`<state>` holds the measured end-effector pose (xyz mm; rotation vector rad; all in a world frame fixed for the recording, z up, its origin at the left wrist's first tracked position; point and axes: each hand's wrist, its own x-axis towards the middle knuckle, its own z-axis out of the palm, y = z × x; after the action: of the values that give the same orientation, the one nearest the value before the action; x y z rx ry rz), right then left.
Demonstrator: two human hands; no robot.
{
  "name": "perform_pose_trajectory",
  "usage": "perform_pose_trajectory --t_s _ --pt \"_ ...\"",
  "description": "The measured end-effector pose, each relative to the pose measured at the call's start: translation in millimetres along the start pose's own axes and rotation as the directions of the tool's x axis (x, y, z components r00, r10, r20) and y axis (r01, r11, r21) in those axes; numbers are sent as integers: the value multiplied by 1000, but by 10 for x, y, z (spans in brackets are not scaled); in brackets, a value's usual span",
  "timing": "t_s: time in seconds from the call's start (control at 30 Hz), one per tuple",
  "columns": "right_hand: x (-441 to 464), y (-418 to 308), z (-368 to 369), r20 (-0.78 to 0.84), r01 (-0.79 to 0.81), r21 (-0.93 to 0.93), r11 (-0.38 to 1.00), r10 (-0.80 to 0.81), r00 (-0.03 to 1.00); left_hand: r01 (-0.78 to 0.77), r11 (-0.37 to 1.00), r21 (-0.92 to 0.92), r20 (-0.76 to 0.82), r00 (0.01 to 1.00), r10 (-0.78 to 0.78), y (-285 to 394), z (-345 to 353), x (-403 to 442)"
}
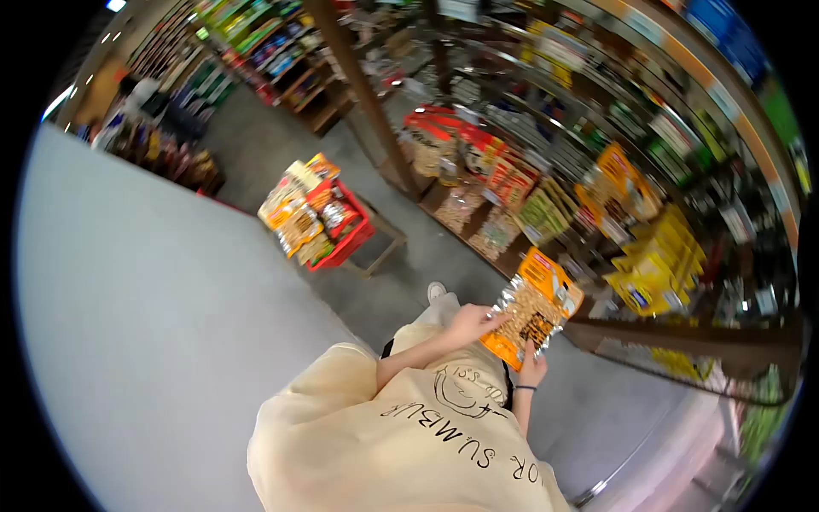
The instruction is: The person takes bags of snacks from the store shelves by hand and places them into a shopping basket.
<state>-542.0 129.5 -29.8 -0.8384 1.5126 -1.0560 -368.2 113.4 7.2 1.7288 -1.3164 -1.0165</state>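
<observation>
An orange snack bag (533, 311) with a see-through middle full of small tan pieces, perhaps nuts, is held in front of my body. My left hand (472, 325) grips its left edge, the thumb lying over the front. At the lower edge, my right hand (533, 369) is closed on the bag; a dark band circles that wrist. Fingers behind the bag are hidden. The printing on it is too blurred to read.
Left of the shelves, a red basket (348, 242) piled with snack bags sits on a low stand. Shelves to the right hold yellow bags (657, 263), orange bags (621, 192) and green bags (546, 211). A pale grey surface (153, 316) fills the left side.
</observation>
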Motion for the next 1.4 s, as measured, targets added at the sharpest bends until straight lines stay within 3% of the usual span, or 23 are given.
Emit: perform_pose_trajectory --t_s 0.03,0.07,0.1,0.2,0.27,0.3,0.37,0.4,0.47,0.57,0.7,0.83,0.87,1.0,1.1,1.2,1.3,1.4 --pt "17 37 10 53 -1 -10 1000 1 999 -78 994 72 -11 997 79 2 -45 -19" --pt "48 85 16 81 -70 -5 998 70 994 33 986 166 65 997 -44 -11 -104 -40" --pt "92 121 35 105 -141 -7 990 141 984 64 984 164 23 997 -68 -69 -152 -71" --pt "135 54 270 261 -137 -82 987 153 953 82 991 102 -123 990 -70 -287 -238 -232" --pt "162 56 483 376 -111 -102 989 141 916 36 998 46 -358 933 -17 -390 -372 -344" --pt "182 106 589 422 -103 -148 984 157 893 51 998 36 -390 920 -32 -424 -473 -407" --pt "128 -41 857 508 -107 -273 956 238 828 251 968 -5 -407 883 -231 -414 -727 -554" --pt "133 -16 980 529 -99 -284 954 242 813 261 962 -75 -460 847 -266 -471 -793 -623" --pt "147 48 1261 675 279 -271 921 -25 737 294 950 -109 -491 815 -308 -609 -954 -725" --pt "72 25 1677 742 271 -338 901 79 666 338 919 -202 -513 763 -393 -802 -1193 -881" --pt "-192 19 2165 719 169 -302 938 108 687 364 881 -303 -506 722 -472 -947 -1627 -963" --pt "-403 296 2457 697 176 -185 967 3 717 385 877 -289 -456 750 -479 -1007 -2103 -1003" --pt "-430 259 2485 710 194 -295 936 79 700 410 881 -238 -445 760 -474 -1087 -2182 -1006" --pt "-643 215 2799 687 283 -369 885 55 725 434 885 -172 -441 769 -462 -1375 -2451 -1059" --pt "-684 470 3039 744 306 -323 895 41 667 488 854 -183 -389 761 -518 -1569 -2692 -1230" --pt "-715 753 3304 824 185 -227 956 88 560 466 853 -236 -377 765 -523 -1896 -2829 -1456" --pt "-852 824 3574 863 256 -244 935 89 497 490 833 -256 -279 788 -549 -2152 -2967 -1715" --pt "-1000 823 3799 900 206 -212 955 108 422 401 829 -390 -314 788 -529 -2244 -3091 -1844"
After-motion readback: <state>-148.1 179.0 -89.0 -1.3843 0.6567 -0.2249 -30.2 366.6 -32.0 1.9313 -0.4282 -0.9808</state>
